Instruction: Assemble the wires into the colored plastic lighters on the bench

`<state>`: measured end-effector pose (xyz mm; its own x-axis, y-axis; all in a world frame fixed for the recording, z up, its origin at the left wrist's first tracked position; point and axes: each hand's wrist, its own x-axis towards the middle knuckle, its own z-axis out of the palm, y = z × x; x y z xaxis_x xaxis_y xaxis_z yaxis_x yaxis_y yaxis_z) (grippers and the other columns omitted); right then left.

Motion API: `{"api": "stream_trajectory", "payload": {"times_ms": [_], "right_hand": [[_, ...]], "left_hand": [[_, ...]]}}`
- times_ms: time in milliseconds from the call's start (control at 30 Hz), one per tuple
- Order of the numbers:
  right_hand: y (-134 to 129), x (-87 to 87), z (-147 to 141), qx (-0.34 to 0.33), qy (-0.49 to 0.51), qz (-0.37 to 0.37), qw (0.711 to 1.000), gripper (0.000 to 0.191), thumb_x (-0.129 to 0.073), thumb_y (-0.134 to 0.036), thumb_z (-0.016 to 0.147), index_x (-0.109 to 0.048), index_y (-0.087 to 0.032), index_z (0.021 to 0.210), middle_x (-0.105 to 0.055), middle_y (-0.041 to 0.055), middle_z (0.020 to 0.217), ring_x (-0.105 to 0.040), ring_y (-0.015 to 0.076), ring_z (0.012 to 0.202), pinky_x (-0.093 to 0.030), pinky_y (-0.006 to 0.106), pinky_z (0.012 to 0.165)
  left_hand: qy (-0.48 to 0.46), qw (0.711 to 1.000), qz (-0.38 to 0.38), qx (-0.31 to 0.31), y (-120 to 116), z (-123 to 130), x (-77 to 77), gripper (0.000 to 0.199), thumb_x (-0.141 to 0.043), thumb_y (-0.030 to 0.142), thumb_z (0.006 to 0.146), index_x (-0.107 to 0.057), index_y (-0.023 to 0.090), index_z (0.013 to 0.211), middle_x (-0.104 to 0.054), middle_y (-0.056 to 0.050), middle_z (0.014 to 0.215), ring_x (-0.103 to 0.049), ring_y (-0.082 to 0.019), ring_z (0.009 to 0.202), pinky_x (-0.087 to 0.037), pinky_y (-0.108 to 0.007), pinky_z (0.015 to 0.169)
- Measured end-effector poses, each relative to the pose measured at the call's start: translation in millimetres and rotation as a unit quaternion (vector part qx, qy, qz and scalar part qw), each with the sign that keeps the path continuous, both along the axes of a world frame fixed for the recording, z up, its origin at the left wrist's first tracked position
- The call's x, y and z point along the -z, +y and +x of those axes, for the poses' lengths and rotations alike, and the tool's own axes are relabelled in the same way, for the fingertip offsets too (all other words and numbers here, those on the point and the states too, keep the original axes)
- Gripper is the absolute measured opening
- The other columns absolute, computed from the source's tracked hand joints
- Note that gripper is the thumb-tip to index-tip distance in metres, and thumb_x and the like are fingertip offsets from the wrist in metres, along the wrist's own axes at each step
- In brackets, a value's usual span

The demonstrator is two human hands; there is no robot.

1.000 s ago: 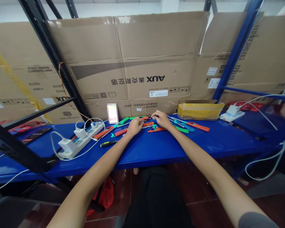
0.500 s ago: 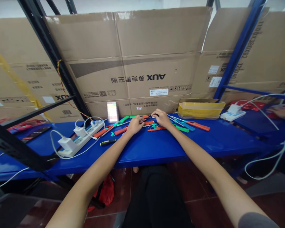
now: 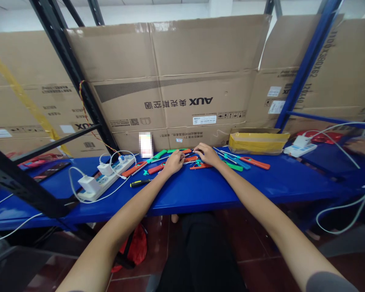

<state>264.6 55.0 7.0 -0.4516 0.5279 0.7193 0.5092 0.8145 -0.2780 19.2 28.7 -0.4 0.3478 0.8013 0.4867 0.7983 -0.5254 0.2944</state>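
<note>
Several long-nosed lighters lie in a loose row along the back of the blue shelf (image 3: 200, 190). My left hand (image 3: 174, 161) is closed over something small I cannot make out, among the red and orange handles. Close to its right, my right hand (image 3: 205, 153) has its fingers bent together around a small dark piece too small to name. Below that hand rests an orange lighter (image 3: 199, 166); farther right are a blue one (image 3: 242, 163) and another orange one (image 3: 257, 162). A black and yellow screwdriver (image 3: 140, 183) lies left of my left hand.
A white power strip (image 3: 108, 178) with chargers and looping cables is on the left. Cardboard (image 3: 182, 48) stands behind the shelf. At the back right sits a yellow-taped box (image 3: 258, 142), with another power strip (image 3: 299, 149) beyond it. A person's hand (image 3: 363, 147) shows at the far right.
The view has shifted slightly. My fingers have moved a little, and the two hands are still close together over the lighters.
</note>
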Motion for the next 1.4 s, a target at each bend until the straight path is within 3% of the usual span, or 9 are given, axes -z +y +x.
{"api": "stream_trajectory", "payload": {"times_ms": [200,367,800,1000,1233,1400], "right_hand": [[-2.8,4.1,-6.8,0.02,-0.074,-0.002,0.997,0.017,-0.065,-0.021,0.1,-0.076,-0.025,0.111,-0.078,0.0084,0.115,-0.071,0.0255,0.107,-0.056,0.037,0.097],[-2.8,6.9,-14.2,0.038,-0.092,0.003,0.995,0.016,-0.065,-0.022,0.101,-0.079,-0.026,0.109,-0.08,0.0079,0.112,-0.073,0.0247,0.104,-0.056,0.035,0.095],[-4.0,7.5,-13.5,0.039,-0.079,0.031,0.996,0.019,-0.06,-0.021,0.106,-0.079,-0.021,0.106,-0.08,0.0103,0.106,-0.072,0.0242,0.101,-0.054,0.033,0.091],[-3.8,8.9,-13.8,0.034,-0.031,-0.004,0.999,0.018,-0.063,-0.022,0.105,-0.082,-0.023,0.108,-0.082,0.0064,0.109,-0.076,0.0224,0.1,-0.054,0.03,0.089],[-4.4,8.8,-13.7,0.034,-0.038,-0.012,0.999,0.019,-0.065,-0.022,0.104,-0.083,-0.023,0.109,-0.083,0.0069,0.109,-0.076,0.0229,0.1,-0.055,0.03,0.09],[-7.2,8.1,-15.8,0.047,-0.048,-0.006,0.998,0.02,-0.064,-0.023,0.105,-0.082,-0.022,0.112,-0.082,0.0073,0.111,-0.076,0.0234,0.1,-0.055,0.03,0.087]], "left_hand": [[0.013,0.999,0.011,-0.036,-6.4,2.4,-7.3,0.012,-0.06,0.017,0.097,-0.071,0.02,0.099,-0.066,-0.009,0.102,-0.067,-0.023,0.092,-0.051,-0.033,0.082],[0.023,0.999,0.017,-0.034,-9.3,2.0,-9.2,0.014,-0.06,0.017,0.097,-0.073,0.02,0.101,-0.065,-0.008,0.1,-0.067,-0.023,0.093,-0.051,-0.032,0.083],[0.0,1.0,0.024,-0.009,-3.0,-3.1,-9.3,0.019,-0.064,0.019,0.098,-0.082,0.021,0.102,-0.068,-0.008,0.1,-0.068,-0.022,0.091,-0.053,-0.033,0.084],[-0.024,0.999,0.041,-0.01,-1.6,-5.2,-8.6,0.017,-0.068,0.021,0.099,-0.085,0.023,0.102,-0.073,-0.007,0.1,-0.069,-0.023,0.095,-0.053,-0.033,0.088],[-0.012,0.999,0.032,-0.02,1.5,-3.4,-6.5,0.016,-0.072,0.019,0.097,-0.086,0.022,0.103,-0.072,-0.007,0.095,-0.07,-0.023,0.091,-0.054,-0.033,0.087],[-0.055,0.998,0.033,-0.019,-1.6,-1.0,-7.5,0.012,-0.075,0.02,0.096,-0.085,0.021,0.103,-0.076,-0.007,0.094,-0.071,-0.021,0.087,-0.055,-0.032,0.085]]}}
